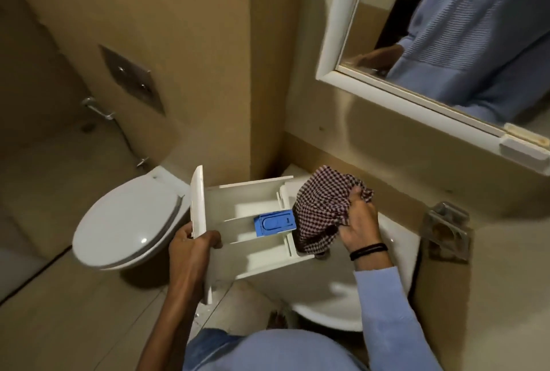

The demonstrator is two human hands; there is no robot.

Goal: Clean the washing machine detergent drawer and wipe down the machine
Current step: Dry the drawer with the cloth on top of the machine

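**Drawer out and under the cloth; machine wipe-down not yet begun**

Head view: I see the detergent drawer [256, 260] out of its machine, held in the air over a white sink [342, 296]. The left hand [190, 247] grips the drawer's front panel, its fingers [212, 241] curled round the lower edge. The right hand [358, 221] has its fingers [355, 193] bunched tight on a checkered cloth [321, 206], which is pressed onto the drawer's rear end. Between the two sets of fingers, just beside the cloth, the blue siphon insert [275, 221] sits in the middle compartment.

I judge the drawer cleaning to be under way. The compartments nearer the left fingers look pale and bare, though I cannot tell whether residue remains. No washing machine is in sight, so refitting the drawer and wiping the machine seem left to do.
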